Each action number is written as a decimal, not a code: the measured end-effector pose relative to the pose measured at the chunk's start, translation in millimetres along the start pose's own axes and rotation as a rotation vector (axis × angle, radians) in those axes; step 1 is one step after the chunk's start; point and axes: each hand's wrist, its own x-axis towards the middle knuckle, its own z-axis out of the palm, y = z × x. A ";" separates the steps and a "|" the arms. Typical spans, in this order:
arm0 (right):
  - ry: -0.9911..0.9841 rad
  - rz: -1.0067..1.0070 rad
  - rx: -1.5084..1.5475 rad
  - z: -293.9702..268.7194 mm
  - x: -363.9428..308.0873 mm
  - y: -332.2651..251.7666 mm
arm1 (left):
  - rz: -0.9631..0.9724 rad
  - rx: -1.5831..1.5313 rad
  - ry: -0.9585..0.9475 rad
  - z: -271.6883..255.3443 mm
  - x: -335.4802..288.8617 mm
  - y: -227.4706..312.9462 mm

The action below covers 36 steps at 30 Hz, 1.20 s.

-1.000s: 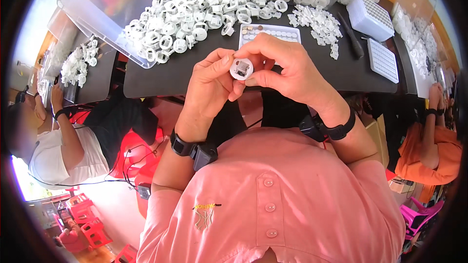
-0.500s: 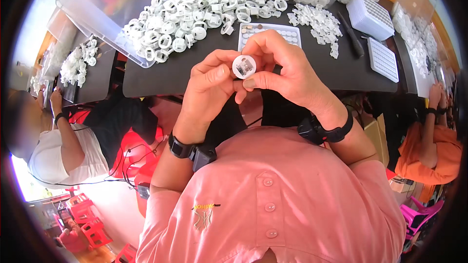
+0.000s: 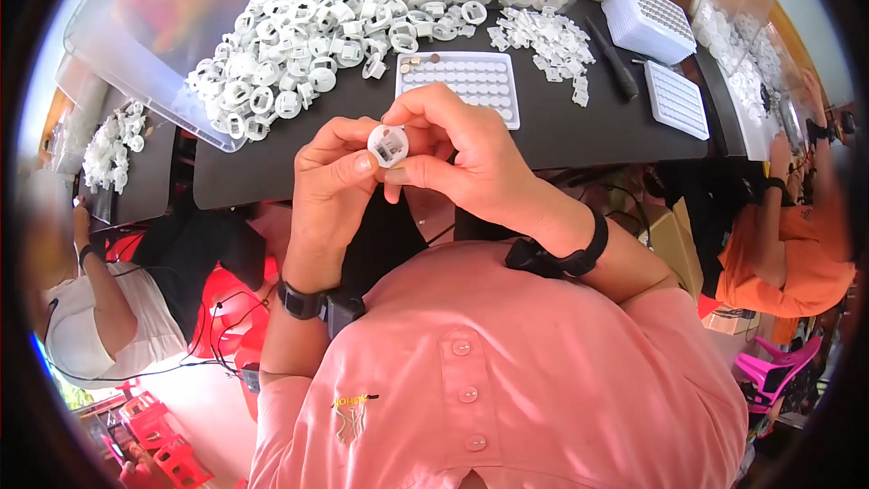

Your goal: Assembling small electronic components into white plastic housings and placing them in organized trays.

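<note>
Between both hands, in front of the table's near edge, is a small round white plastic part (image 3: 388, 146) with dark and grey pieces in its central opening. My left hand (image 3: 328, 179) pinches its left side with the thumb, fingers curled behind. My right hand (image 3: 466, 149) grips its right side between thumb and fingers. Just beyond lies a shallow white tray (image 3: 514, 101) with rows of round pockets and a few small brownish discs at its far left corner. The right hand partly covers its near edge.
Many round white parts (image 3: 299, 45) are heaped at the far left, by a clear plastic bin (image 3: 118, 45). Farther right lie small flat white pieces (image 3: 543, 41), a black-handled tool (image 3: 613, 59), a tray stack (image 3: 647, 23) and a single tray (image 3: 677, 100). Other people sit at both sides.
The whole view has shifted, so table and hands appear farther left. Both hands still hold the round part, which is tilted slightly differently. More of the pocketed tray shows.
</note>
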 end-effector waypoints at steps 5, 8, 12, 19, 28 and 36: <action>0.032 0.018 -0.028 1.1 5.5 -5.7 | 0.017 -0.005 0.058 -0.5 3.2 -1.2; -0.029 -0.119 -0.482 -26.8 21.7 -18.7 | 0.063 -0.008 0.109 -4.7 6.9 -2.5; 0.050 -0.135 -0.760 -74.7 60.8 -3.9 | 0.065 -0.080 0.159 -6.7 9.9 -0.8; -0.101 -0.127 -1.299 -62.5 69.6 24.5 | 0.044 -0.258 0.034 -16.2 10.1 -2.2; 0.012 -0.131 -1.088 -68.5 63.9 22.7 | 0.087 -0.263 -0.017 -19.7 7.5 -4.0; 0.014 -0.178 -1.202 -70.3 59.6 30.5 | 0.082 -0.291 -0.006 -16.9 6.8 -4.4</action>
